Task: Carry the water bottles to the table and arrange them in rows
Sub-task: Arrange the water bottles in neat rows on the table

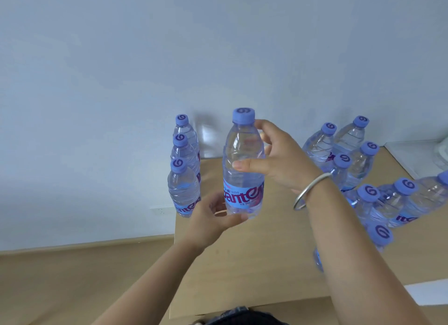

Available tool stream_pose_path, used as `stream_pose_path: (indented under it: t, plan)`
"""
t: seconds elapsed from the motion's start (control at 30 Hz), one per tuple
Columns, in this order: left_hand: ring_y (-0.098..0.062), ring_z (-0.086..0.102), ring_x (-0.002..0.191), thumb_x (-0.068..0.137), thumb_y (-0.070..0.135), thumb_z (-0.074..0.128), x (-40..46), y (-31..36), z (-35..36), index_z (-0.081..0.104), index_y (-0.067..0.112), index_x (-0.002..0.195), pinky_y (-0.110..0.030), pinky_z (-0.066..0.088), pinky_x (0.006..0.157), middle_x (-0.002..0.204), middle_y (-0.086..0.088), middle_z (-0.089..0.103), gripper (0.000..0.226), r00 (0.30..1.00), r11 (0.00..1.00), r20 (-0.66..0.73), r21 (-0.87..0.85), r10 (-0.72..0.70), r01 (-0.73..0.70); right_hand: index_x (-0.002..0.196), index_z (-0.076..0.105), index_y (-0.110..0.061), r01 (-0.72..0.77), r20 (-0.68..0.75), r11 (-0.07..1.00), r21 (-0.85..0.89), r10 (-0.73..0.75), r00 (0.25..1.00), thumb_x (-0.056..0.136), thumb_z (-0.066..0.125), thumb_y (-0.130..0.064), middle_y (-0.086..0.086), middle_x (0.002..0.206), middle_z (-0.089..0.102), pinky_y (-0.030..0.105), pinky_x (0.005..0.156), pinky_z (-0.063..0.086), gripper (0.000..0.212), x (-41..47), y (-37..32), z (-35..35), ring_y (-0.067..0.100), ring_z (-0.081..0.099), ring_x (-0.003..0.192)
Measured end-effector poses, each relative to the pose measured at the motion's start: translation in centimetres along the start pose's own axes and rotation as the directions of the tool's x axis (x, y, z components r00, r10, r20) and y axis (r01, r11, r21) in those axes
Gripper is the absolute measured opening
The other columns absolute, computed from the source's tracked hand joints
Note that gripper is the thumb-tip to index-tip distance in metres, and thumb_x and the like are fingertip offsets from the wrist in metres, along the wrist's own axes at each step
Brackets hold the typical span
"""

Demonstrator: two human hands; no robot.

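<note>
A clear water bottle (pixel 243 164) with a blue cap and blue label is upright above the light wooden table (pixel 254 257), held by both hands. My left hand (pixel 213 224) cups its base from below. My right hand (pixel 276 160), with a silver bangle on the wrist, grips its upper body, thumb across the front. At the table's left edge three bottles (pixel 183 179) stand in a single row running away from me. Several more bottles (pixel 358 169) stand grouped on the right side, partly hidden behind my right forearm.
A white wall rises just behind the table, with a socket (pixel 161 211) low on it. Wooden floor lies to the left and front of the table. A white surface (pixel 419 157) adjoins the table at the far right.
</note>
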State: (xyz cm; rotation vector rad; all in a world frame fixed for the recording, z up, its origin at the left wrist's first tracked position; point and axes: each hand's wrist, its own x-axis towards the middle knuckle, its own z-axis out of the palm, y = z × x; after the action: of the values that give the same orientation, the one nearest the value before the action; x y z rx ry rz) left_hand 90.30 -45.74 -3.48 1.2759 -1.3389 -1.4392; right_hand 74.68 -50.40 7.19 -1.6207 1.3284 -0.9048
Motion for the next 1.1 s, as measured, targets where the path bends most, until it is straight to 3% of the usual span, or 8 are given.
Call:
stream_pose_path:
  t: [0.1, 0.27, 0.5, 0.7, 0.9, 0.97, 1.03, 1.1]
  plan:
    - [-0.017, 0.064, 0.1, 0.07, 0.012, 0.081, 0.4, -1.2, 0.9, 0.062, 0.015, 0.114, -0.035, 0.051, 0.093, 0.104, 0.001, 0.071, 0.048, 0.988, 0.996, -0.152, 0.087, -0.018, 0.031, 0.113, 0.055, -0.025, 0.0, 0.017, 1.0, 0.001, 0.0, 1.0, 0.065, 0.082, -0.019, -0.007, 0.111, 0.064, 0.039, 0.093, 0.049, 0.056, 0.7, 0.8, 0.5, 0.016, 0.06, 0.106]
    - [-0.007, 0.063, 0.095, 0.072, 0.016, 0.078, 2.0, -2.6, 1.2, 0.062, 0.023, 0.111, -0.013, 0.048, 0.08, 0.1, 0.009, 0.07, 0.042, 0.983, 0.993, -0.178, 0.105, -0.035, 0.054, 0.108, 0.053, -0.027, -0.017, 0.038, 0.999, -0.048, 0.019, 0.999, 0.066, 0.081, -0.02, -0.009, 0.107, 0.063, 0.026, 0.081, 0.046, 0.051, 2.3, 2.6, 1.0, 0.01, 0.06, 0.095]
    - [-0.011, 0.051, 0.109, 0.076, 0.015, 0.072, 5.1, -4.7, 1.8, 0.052, 0.025, 0.124, -0.024, 0.041, 0.088, 0.114, 0.005, 0.056, 0.053, 0.946, 0.979, -0.293, 0.102, -0.139, 0.176, 0.097, 0.048, -0.041, -0.055, 0.077, 0.998, -0.045, 0.058, 0.995, 0.069, 0.079, -0.023, -0.017, 0.1, 0.061, 0.011, 0.063, 0.042, 0.046, 6.2, 6.0, 1.8, -0.002, 0.059, 0.082]
    - [-0.015, 0.051, 0.11, 0.08, 0.011, 0.063, 8.9, -5.5, 1.6, 0.044, 0.011, 0.134, -0.028, 0.039, 0.083, 0.13, -0.007, 0.053, 0.058, 0.868, 0.929, -0.334, -0.092, -0.367, 0.358, 0.113, 0.047, -0.024, -0.078, 0.069, 0.992, -0.101, 0.085, 0.994, 0.068, 0.08, -0.014, 0.006, 0.121, 0.048, 0.029, 0.087, 0.046, 0.056, 11.0, 9.3, 3.7, 0.02, 0.053, 0.105]
    - [-0.017, 0.041, 0.13, 0.08, 0.017, 0.065, 12.0, -6.2, 1.4, 0.021, 0.021, 0.148, -0.026, 0.035, 0.09, 0.148, -0.004, 0.036, 0.082, 0.824, 0.872, -0.291, -0.1, -0.487, 0.48, 0.12, 0.049, -0.015, -0.088, 0.167, 0.993, -0.084, 0.101, 0.981, 0.068, 0.078, -0.002, 0.01, 0.124, 0.054, 0.033, 0.097, 0.045, 0.06, 15.0, 11.1, 4.4, 0.02, 0.055, 0.112]
    - [-0.013, 0.05, 0.116, 0.078, 0.014, 0.067, 13.0, -6.2, 1.7, 0.024, 0.022, 0.148, -0.021, 0.037, 0.083, 0.141, 0.0, 0.044, 0.083, 0.813, 0.861, -0.283, -0.149, -0.509, 0.487, 0.124, 0.048, -0.011, -0.083, 0.17, 0.994, -0.067, 0.094, 0.981, 0.068, 0.077, 0.0, 0.009, 0.124, 0.056, 0.021, 0.093, 0.045, 0.063, 16.1, 11.5, 4.4, 0.017, 0.055, 0.11]
    - [-0.005, 0.053, 0.083, 0.077, 0.01, 0.068, 14.0, -6.0, 1.7, 0.035, 0.023, 0.142, -0.013, 0.039, 0.065, 0.11, 0.011, 0.057, 0.074, 0.797, 0.848, -0.291, -0.217, -0.529, 0.483, 0.126, 0.049, -0.009, -0.071, 0.155, 0.995, -0.064, 0.08, 0.985, 0.068, 0.077, 0.001, 0.007, 0.124, 0.056, 0.011, 0.082, 0.042, 0.065, 16.9, 11.8, 4.4, 0.012, 0.053, 0.106]
    - [-0.011, 0.048, 0.075, 0.076, 0.004, 0.067, 15.0, -6.0, 1.7, 0.054, 0.017, 0.117, -0.015, 0.034, 0.058, 0.094, -0.001, 0.056, 0.045, 0.785, 0.833, -0.295, -0.298, -0.544, 0.465, 0.127, 0.049, -0.011, -0.055, 0.144, 0.996, -0.068, 0.065, 0.988, 0.068, 0.077, 0.0, 0.004, 0.121, 0.056, 0.013, 0.081, 0.038, 0.066, 17.6, 12.1, 4.5, 0.011, 0.05, 0.104]
